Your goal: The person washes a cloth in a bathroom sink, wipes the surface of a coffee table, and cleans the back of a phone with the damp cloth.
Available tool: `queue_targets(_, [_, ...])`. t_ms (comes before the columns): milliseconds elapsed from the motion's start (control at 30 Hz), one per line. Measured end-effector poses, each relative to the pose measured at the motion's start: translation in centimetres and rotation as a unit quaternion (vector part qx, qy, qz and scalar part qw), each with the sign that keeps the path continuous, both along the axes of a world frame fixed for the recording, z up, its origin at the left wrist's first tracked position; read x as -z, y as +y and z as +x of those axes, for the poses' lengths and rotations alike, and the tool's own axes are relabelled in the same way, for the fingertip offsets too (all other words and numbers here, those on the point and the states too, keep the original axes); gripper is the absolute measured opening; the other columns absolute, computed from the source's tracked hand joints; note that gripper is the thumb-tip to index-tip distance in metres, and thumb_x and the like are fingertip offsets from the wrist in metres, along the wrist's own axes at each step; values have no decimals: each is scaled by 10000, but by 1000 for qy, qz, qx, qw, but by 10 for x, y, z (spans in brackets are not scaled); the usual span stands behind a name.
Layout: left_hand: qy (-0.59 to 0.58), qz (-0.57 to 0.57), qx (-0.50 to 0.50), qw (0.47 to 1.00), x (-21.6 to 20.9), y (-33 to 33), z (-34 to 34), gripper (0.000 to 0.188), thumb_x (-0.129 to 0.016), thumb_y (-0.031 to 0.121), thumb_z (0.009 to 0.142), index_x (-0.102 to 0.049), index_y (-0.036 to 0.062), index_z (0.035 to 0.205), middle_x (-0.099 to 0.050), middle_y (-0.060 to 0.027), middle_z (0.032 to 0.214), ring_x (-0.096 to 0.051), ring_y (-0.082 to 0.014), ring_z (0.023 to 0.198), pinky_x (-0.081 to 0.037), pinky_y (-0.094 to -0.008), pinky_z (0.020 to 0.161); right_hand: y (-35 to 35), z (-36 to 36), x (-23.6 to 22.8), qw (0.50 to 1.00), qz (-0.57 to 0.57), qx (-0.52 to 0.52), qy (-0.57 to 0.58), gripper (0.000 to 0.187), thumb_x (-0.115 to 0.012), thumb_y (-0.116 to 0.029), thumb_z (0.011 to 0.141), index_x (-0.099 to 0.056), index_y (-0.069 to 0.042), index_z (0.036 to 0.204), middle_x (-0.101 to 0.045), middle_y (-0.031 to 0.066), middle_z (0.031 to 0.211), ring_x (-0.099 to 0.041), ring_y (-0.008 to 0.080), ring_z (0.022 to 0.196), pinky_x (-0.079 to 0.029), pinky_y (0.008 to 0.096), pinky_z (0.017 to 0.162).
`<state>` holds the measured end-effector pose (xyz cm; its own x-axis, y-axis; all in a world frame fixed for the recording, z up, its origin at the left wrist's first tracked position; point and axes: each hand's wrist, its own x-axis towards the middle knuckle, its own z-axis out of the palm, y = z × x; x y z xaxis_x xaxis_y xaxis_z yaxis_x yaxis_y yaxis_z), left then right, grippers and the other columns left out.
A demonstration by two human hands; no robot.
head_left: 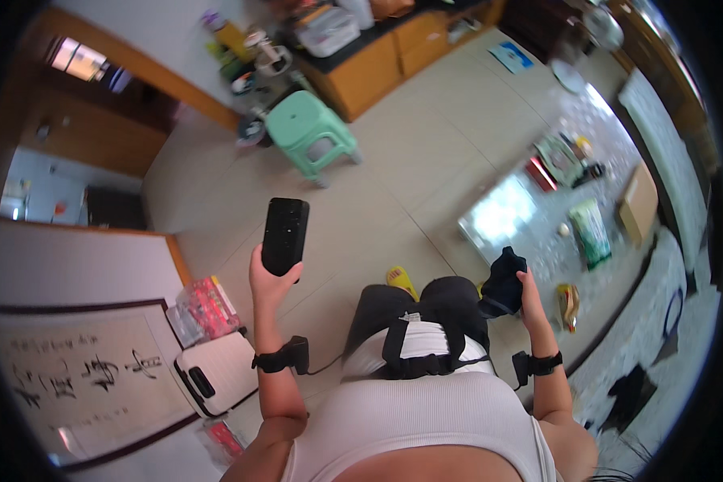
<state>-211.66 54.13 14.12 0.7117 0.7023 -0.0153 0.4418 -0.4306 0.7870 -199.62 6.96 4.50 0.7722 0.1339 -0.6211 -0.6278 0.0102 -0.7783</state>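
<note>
My left hand (275,277) is closed round the lower end of a black oblong case (286,233) with rounded corners. Pale specks dot its dark face, and what kind of thing it is I cannot make out. It is held upright over the floor, well apart from the other hand. In my right hand (530,293) a crumpled dark cloth (503,281) is bunched, its loose part hanging toward my right thigh beside the glossy low table (478,221). Some of the right fingers are hidden behind the cloth.
A green plastic stool (313,128) stands ahead, near a wooden cabinet (369,76). On the table lie a green-and-white packet (590,233), a red box (541,173) and a yellow-brown package (568,305). A white suitcase (231,373) is at my left, by a framed calligraphy piece (96,386).
</note>
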Motion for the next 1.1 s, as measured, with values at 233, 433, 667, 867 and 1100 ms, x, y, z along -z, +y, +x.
queue_targets(233, [-11,-28,-110,993,2,88,-44,592,-804,161,613,-531,5,1116,-629,-115,978,-615,-219,872,-499,-349,788,155,56,-28,985,103,-123,58,503,-600,-373,895,-542,-24,1252,-654,89,1084,-647,205,952,-518,338,844])
queue_targets(433, [-34,-51,-157,986,3,157,-30,623,-811,209,607,-536,-6,1122,-660,-126,948,-640,-222,839,-510,-349,769,302,95,-70,961,248,-96,74,592,-522,-461,888,-503,-33,1296,-630,143,1150,-631,291,1012,-507,409,896])
queue_targets(667, [-12,16,-189,982,-9,266,10,618,-803,231,583,-539,-3,1090,-649,-160,972,-641,-306,878,-510,-386,797,481,160,-65,957,147,-238,82,461,-586,-233,859,-495,-38,1267,-618,114,1058,-628,237,904,-530,366,799])
queue_targets(867, [26,36,-237,970,-11,368,46,657,-795,249,559,-538,6,1113,-625,-176,1038,-622,-349,942,-501,-419,830,661,175,-102,920,191,-342,28,378,-604,-16,837,-490,-100,1187,-596,81,1041,-625,185,903,-529,293,773])
queue_targets(1100, [9,144,-257,956,0,475,83,690,-796,149,575,-524,33,1199,-623,-165,1083,-616,-319,989,-481,-396,870,801,198,-107,892,188,-409,47,382,-505,-100,889,-435,-74,1264,-568,96,1125,-608,196,1014,-529,325,844])
